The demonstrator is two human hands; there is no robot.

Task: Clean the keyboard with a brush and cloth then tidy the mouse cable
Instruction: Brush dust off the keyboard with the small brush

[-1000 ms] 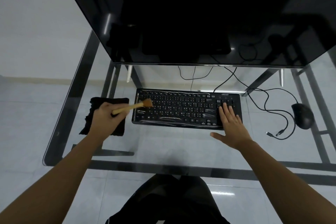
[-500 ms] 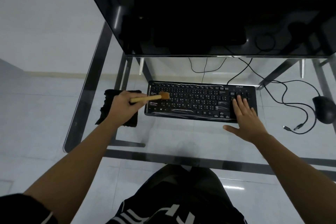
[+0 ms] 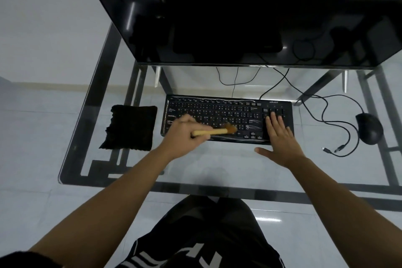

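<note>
A black keyboard (image 3: 226, 111) lies on the glass desk (image 3: 217, 165) in front of me. My left hand (image 3: 182, 135) grips a small brush (image 3: 215, 131) with a pale wooden handle; its brown bristles rest on the lower middle keys. My right hand (image 3: 280, 137) lies flat, fingers spread, on the keyboard's right end over the number pad. A black cloth (image 3: 130, 127) lies flat on the glass to the left of the keyboard. A black mouse (image 3: 369, 128) sits at the right, its thin cable (image 3: 341, 124) looping loosely between it and the keyboard.
A large black monitor (image 3: 239, 13) stands over the back of the desk. Loose cable plugs (image 3: 332, 150) lie near the mouse. More cables (image 3: 237, 78) trail behind the keyboard. The desk's dark metal frame shows through the glass, and my knees are under its front edge.
My left hand has carried the brush from the keyboard's left end rightward and down to the lower middle keys, uncovering the cloth. My right hand has stayed on the number pad.
</note>
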